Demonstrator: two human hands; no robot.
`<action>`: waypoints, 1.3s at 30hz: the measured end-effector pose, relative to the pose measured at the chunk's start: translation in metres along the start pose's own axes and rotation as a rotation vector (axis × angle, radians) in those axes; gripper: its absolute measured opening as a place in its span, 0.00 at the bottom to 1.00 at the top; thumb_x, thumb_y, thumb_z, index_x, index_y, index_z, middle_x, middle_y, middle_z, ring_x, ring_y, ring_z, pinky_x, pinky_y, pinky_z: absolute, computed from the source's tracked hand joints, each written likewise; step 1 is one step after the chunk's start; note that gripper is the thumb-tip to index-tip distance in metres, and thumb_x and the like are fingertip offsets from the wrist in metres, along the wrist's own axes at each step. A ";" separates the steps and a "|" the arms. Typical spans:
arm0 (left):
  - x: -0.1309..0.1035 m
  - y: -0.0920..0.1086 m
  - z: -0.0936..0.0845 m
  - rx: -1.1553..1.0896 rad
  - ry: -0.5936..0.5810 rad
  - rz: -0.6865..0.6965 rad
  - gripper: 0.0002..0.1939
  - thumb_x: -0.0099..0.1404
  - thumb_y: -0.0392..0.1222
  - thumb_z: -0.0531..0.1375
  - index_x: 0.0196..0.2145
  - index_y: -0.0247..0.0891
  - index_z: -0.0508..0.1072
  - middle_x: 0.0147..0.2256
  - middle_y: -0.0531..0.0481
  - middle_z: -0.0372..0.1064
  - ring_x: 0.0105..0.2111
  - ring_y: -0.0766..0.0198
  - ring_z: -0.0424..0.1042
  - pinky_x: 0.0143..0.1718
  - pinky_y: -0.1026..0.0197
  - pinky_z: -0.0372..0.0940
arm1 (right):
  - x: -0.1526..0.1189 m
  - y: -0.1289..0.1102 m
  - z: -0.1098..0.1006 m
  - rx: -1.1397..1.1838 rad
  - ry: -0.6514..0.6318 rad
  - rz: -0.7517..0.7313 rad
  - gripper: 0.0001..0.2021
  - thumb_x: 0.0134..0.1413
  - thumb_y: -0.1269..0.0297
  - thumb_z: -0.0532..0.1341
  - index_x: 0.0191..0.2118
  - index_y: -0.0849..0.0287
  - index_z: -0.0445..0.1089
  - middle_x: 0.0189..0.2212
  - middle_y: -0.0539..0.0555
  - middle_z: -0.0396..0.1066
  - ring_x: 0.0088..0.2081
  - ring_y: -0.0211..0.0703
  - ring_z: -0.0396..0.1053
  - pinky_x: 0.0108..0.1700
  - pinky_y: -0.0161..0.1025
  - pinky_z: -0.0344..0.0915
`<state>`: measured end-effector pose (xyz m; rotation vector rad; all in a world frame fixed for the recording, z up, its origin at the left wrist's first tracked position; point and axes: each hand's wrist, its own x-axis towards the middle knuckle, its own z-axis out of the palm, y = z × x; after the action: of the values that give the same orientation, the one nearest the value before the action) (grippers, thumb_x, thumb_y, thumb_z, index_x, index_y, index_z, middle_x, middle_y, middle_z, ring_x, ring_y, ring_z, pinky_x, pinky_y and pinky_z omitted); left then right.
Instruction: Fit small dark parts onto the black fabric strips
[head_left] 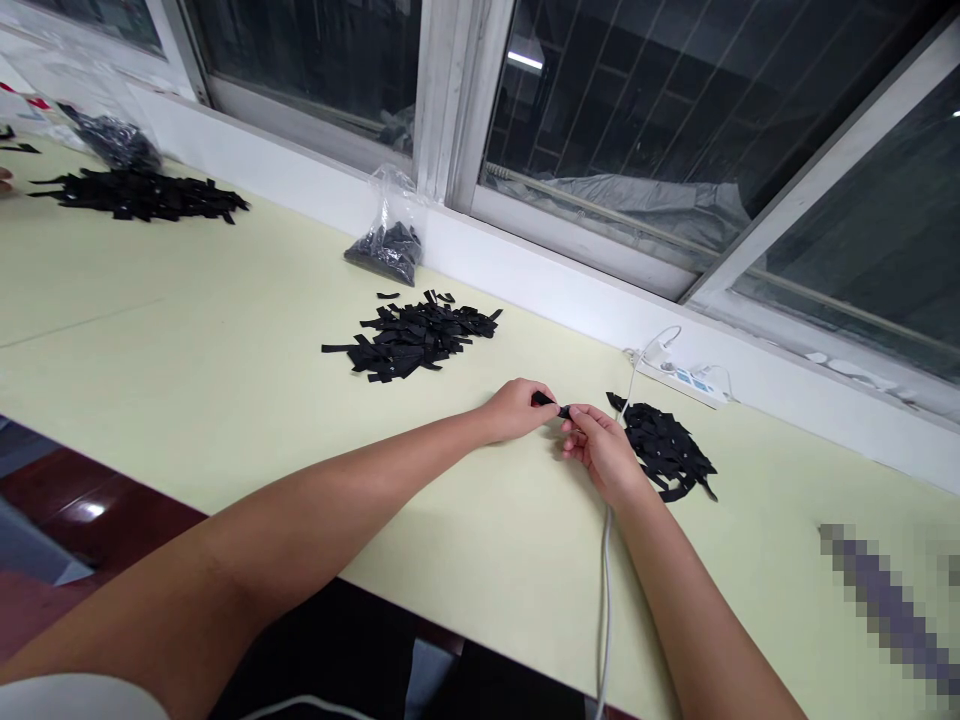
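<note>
Left hand point(517, 408) and right hand point(601, 448) meet over the table point(480, 520), grip of each pinching the same short black strip point(544, 400) — one end apiece, fingertips nearly touching, likely so the small piece can be steadied and worked between them. Strip is up off the surface, probably to leave fingers free to get around it.

Beyond the left grip, on its left side: middle pile of black strips point(420, 335), with a clear plastic bag point(386, 245) of dark pieces behind it. Just right of the right grip: smaller pile of black strips point(667, 450). One pile per side looks like it keeps both within short reach; can't tell which feeds which. White cable point(606, 600) passes under the right wrist, power strip point(679, 380) beyond that pile against the wall — presumably parked out of the hands' way. Far left of both grips, another heap of strips point(150, 195).
</note>
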<state>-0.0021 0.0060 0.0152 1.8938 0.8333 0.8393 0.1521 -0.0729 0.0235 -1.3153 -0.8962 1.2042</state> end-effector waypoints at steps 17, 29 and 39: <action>0.003 0.000 -0.001 -0.091 0.051 -0.048 0.13 0.60 0.46 0.61 0.36 0.33 0.79 0.32 0.48 0.75 0.31 0.64 0.69 0.36 0.61 0.62 | -0.001 -0.005 -0.002 0.070 0.252 -0.063 0.14 0.43 0.56 0.69 0.35 0.56 0.72 0.18 0.42 0.58 0.17 0.30 0.52 0.20 0.33 0.63; -0.002 0.006 -0.010 0.336 -0.005 0.339 0.10 0.68 0.43 0.57 0.40 0.38 0.77 0.34 0.49 0.66 0.33 0.64 0.66 0.36 0.62 0.59 | 0.002 0.002 0.004 0.092 0.189 -0.219 0.17 0.44 0.52 0.71 0.34 0.57 0.69 0.35 0.55 0.77 0.33 0.43 0.77 0.33 0.38 0.75; -0.009 0.007 -0.009 0.252 -0.052 0.255 0.32 0.53 0.59 0.68 0.51 0.38 0.73 0.40 0.48 0.65 0.36 0.62 0.65 0.38 0.60 0.61 | 0.003 0.007 0.001 -0.002 0.233 -0.411 0.13 0.51 0.53 0.67 0.36 0.57 0.70 0.33 0.54 0.76 0.36 0.43 0.76 0.44 0.46 0.75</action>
<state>-0.0128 0.0005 0.0228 2.2698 0.7014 0.8647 0.1506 -0.0702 0.0164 -1.1714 -0.9402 0.7166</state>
